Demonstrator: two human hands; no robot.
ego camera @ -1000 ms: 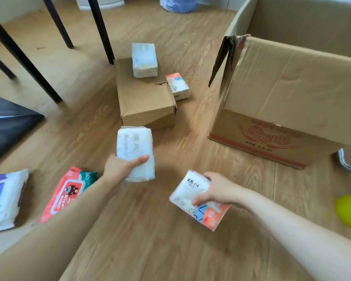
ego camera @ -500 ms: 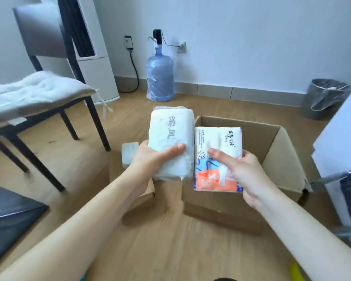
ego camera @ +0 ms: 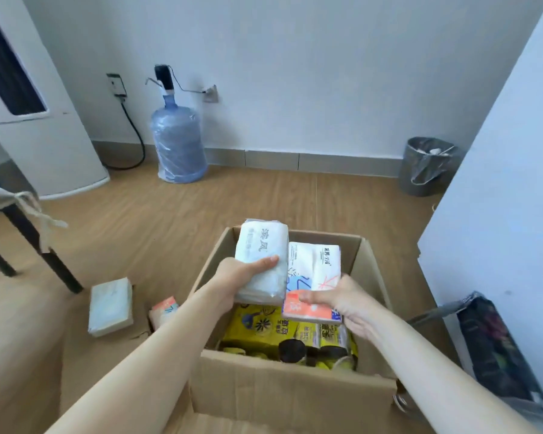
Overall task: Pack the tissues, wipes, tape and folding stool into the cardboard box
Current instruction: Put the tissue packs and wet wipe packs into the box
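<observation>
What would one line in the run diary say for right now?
step: packing tissues | left hand: holds white tissue pack | right hand: holds orange-white tissue pack | both above open cardboard box | not yet dropped

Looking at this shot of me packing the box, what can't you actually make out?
Head view, the only one:
- Floor of the cardboard box: covered by yellow packages, the two held tissue packs and both hands.
- Small print on the white tissue pack in the left hand: too blurred.
- Lower part of the orange-and-white tissue pack: covered by the right hand.
- Dark object at right: too blurred to identify.
</observation>
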